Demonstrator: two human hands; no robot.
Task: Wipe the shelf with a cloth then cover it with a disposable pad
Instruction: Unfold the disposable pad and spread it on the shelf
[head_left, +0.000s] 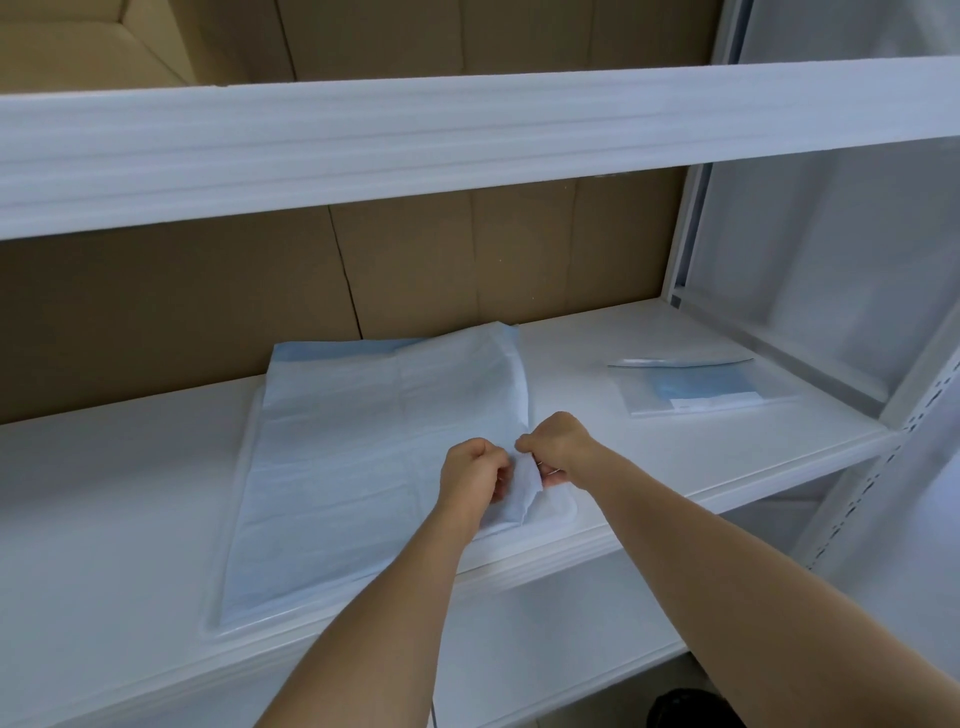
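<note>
A pale blue disposable pad (337, 457) lies partly unfolded on the white shelf (104, 519), its far end still folded over near the cardboard back. My left hand (470, 478) and my right hand (558, 449) both pinch a folded flap of the pad at its near right corner, lifting the flap a little off the shelf. The two hands are almost touching. No cloth is in sight.
A clear plastic bag (696, 387) with a blue sheet inside lies on the shelf to the right. Another white shelf (415, 135) runs overhead. Brown cardboard (415, 260) closes the back. A white perforated upright (878, 467) stands at the right; a lower shelf (545, 649) lies beneath.
</note>
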